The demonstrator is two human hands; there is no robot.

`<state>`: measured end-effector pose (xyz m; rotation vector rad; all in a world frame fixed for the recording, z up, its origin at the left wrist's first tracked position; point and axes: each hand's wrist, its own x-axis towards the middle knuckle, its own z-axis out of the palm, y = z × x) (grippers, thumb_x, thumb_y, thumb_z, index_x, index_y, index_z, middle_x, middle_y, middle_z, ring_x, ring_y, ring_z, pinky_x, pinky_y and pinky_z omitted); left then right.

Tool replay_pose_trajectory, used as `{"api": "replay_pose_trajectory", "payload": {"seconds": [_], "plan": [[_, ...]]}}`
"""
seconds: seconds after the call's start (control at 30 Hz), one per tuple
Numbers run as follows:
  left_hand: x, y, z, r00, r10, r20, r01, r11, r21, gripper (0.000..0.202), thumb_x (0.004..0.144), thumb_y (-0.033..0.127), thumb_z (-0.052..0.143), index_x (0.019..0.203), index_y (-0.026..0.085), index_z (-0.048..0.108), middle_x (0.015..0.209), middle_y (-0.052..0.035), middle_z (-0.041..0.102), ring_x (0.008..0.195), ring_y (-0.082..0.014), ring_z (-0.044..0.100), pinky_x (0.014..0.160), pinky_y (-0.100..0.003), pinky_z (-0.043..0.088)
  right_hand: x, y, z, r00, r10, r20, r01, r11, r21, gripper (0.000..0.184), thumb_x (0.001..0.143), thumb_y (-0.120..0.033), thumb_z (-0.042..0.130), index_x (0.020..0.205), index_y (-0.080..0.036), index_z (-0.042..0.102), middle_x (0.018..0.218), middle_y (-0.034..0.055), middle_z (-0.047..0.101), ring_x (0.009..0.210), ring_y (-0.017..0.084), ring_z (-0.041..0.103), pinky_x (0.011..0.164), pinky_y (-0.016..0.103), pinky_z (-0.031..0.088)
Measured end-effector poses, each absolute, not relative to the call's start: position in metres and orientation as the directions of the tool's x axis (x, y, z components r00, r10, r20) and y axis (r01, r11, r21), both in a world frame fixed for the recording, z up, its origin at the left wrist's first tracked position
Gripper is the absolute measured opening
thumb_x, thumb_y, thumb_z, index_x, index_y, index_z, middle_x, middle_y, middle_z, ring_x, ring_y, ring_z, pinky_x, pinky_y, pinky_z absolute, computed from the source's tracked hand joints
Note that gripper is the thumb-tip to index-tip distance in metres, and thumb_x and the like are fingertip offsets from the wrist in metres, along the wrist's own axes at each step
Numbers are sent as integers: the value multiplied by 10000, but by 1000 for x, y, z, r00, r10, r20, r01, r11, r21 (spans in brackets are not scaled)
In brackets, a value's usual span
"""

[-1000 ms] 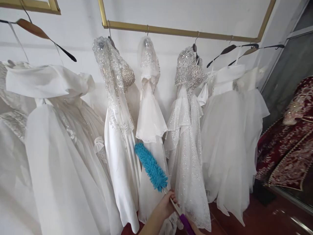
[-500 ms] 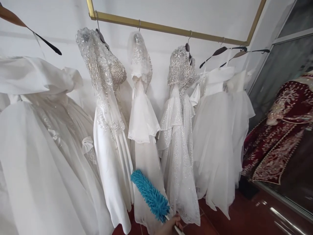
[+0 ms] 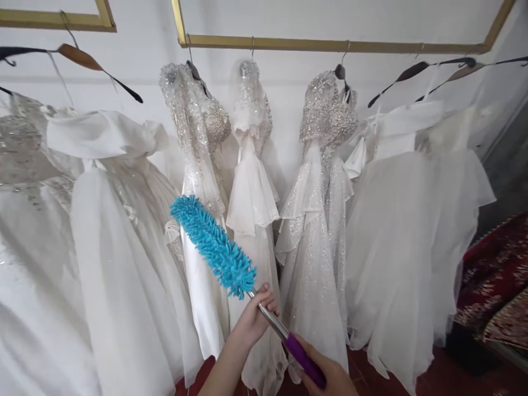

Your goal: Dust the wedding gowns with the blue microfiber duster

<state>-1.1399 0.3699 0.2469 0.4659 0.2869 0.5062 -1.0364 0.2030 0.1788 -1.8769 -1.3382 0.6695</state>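
Note:
A blue fluffy duster (image 3: pixel 212 246) points up and to the left, its head lying against a beaded white gown (image 3: pixel 198 181). My left hand (image 3: pixel 253 316) grips the duster's metal rod just below the blue head. My right hand (image 3: pixel 328 377) holds the purple handle (image 3: pixel 305 353) at the bottom edge of the picture. Several white dresses hang in a row in front of me, among them a ruffled one (image 3: pixel 251 181) and a sparkly one (image 3: pixel 319 220).
The dresses hang on hangers from a gold rail (image 3: pixel 330 45) fixed to a white wall. A full white gown (image 3: pixel 103 247) fills the left side. A dark red embroidered garment (image 3: pixel 501 297) hangs at the right. The floor is reddish brown.
The duster has swung up and left, from low by the ruffled dress to the beaded gown. Both my hands have come up into the picture, and the camera has turned slightly left.

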Motion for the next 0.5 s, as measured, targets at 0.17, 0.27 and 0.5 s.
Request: {"api": "replay_pose_trajectory", "payload": {"seconds": [0.17,0.27,0.5], "plan": [[-1156,392,263,761,645,-74,-539,691,481,287,634,129,713,778,202,477,475,130,247,444,-27,335,542,-197,301,-1061,233,207,296,955,26,603,-165,-781,562,837,-332,385,1395,-274,357,1366,53,578,1138,255,618,993,413,473],[-1163,409,252,744,661,-97,-535,677,505,301,621,119,713,803,203,489,472,133,265,438,-27,343,531,-193,302,-1071,245,205,293,956,24,658,-183,-731,563,849,-314,349,1408,-246,334,1250,87,667,1095,282,639,936,428,502],[-1175,435,189,755,590,-286,-415,768,487,370,585,125,719,864,204,489,474,138,316,433,-34,398,509,-186,296,-1081,257,166,335,942,-9,711,-259,-654,548,827,-280,392,1374,-278,396,1258,41,668,1061,255,661,920,348,516]]}}
